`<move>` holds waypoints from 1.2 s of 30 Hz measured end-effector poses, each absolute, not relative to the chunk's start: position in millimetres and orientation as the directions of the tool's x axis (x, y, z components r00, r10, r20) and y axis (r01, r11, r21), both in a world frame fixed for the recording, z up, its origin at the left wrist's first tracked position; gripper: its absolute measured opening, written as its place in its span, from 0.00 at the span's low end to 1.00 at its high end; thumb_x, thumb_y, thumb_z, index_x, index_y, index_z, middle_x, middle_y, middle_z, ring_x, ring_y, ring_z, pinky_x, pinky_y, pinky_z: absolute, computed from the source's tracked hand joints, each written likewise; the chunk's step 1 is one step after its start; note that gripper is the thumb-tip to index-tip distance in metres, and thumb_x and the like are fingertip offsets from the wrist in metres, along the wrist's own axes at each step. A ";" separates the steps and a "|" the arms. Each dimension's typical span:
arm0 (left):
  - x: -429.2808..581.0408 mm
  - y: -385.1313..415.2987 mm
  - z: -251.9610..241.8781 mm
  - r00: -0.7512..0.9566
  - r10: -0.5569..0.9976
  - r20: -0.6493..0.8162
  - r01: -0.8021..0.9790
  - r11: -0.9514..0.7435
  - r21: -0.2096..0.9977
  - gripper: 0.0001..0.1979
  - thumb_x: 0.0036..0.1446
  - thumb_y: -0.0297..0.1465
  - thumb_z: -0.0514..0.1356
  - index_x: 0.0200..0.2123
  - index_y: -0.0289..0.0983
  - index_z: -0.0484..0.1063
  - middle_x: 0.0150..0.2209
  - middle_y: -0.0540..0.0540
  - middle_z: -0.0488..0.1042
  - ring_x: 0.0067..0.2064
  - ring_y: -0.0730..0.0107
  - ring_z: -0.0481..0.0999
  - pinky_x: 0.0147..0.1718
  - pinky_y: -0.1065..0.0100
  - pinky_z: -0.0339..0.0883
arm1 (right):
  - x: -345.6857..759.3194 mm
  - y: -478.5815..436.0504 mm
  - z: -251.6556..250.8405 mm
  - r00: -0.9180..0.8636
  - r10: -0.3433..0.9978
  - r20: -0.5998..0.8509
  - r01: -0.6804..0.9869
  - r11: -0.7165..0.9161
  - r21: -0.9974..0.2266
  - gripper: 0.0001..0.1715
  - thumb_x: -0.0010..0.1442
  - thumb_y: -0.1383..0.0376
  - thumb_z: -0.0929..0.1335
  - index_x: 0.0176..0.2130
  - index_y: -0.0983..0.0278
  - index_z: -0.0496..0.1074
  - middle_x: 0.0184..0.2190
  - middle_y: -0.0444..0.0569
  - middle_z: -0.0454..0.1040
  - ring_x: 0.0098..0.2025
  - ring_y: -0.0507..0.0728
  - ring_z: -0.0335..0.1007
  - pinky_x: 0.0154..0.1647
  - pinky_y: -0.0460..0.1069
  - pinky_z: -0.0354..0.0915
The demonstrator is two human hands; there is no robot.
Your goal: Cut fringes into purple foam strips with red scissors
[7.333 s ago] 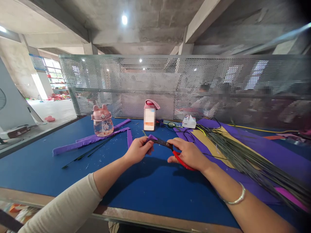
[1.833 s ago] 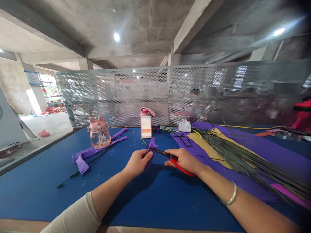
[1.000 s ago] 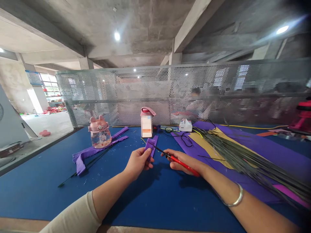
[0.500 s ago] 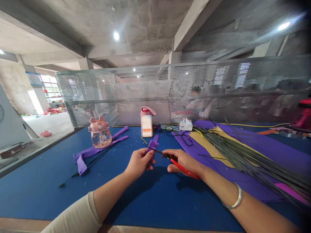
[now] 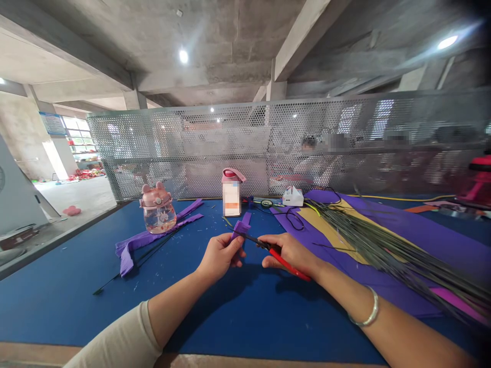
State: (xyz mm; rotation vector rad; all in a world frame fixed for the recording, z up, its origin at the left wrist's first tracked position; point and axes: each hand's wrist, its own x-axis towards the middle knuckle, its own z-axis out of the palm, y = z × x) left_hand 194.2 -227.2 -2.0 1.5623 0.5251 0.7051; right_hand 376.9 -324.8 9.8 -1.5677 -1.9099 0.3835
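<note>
My left hand (image 5: 222, 253) pinches a folded strip of purple crepe paper (image 5: 241, 226) between thumb and fingers, above the middle of the blue table. In my right hand (image 5: 289, 253) is a pair of scissors (image 5: 286, 261) with red handles and dark blades. The blades point left and lie at the paper, just above my left thumb. Whether they are closed on the paper I cannot tell. Beyond my hands stands a phone (image 5: 231, 198), with a pink-lidded bottle (image 5: 232, 175) behind it.
On the left, a pink bear-eared bottle (image 5: 159, 214) stands by purple paper strips (image 5: 126, 255) and a thin dark stem (image 5: 111, 282). To the right, a bundle of green stems (image 5: 368, 240) lies over purple and yellow sheets. A perforated metal screen (image 5: 215, 148) runs along the back.
My right hand and the scissors have shifted very slightly left, bringing the blades a little further across the paper. My left hand stays almost still.
</note>
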 end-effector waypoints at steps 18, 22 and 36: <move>193.9 -226.1 -5.1 0.711 0.693 0.120 -0.100 -0.069 0.993 0.17 0.50 0.45 0.58 0.27 0.34 0.66 0.22 0.50 0.71 0.18 0.78 0.70 0.17 0.77 0.59 | 373.9 -326.2 12.1 -0.042 0.971 0.235 0.756 0.185 -0.628 0.17 0.53 0.53 0.68 0.36 0.64 0.71 0.20 0.39 0.55 0.22 0.48 0.46 0.22 0.43 0.50; 194.3 -226.1 -4.2 0.718 0.686 0.116 -0.129 -0.033 0.991 0.18 0.49 0.45 0.59 0.27 0.34 0.66 0.22 0.49 0.71 0.19 0.76 0.71 0.19 0.75 0.61 | 374.3 -325.6 12.5 -0.035 0.978 0.207 0.739 0.164 -0.654 0.21 0.53 0.52 0.67 0.38 0.66 0.71 0.22 0.41 0.60 0.23 0.49 0.50 0.23 0.44 0.53; 196.3 -224.4 -5.8 0.647 0.738 0.190 -0.166 -0.107 0.980 0.19 0.48 0.47 0.58 0.27 0.34 0.66 0.23 0.49 0.71 0.21 0.76 0.70 0.19 0.74 0.61 | 376.4 -324.8 13.3 -0.158 0.950 0.268 0.804 0.282 -0.523 0.34 0.46 0.47 0.71 0.46 0.65 0.66 0.36 0.48 0.67 0.32 0.54 0.60 0.32 0.46 0.60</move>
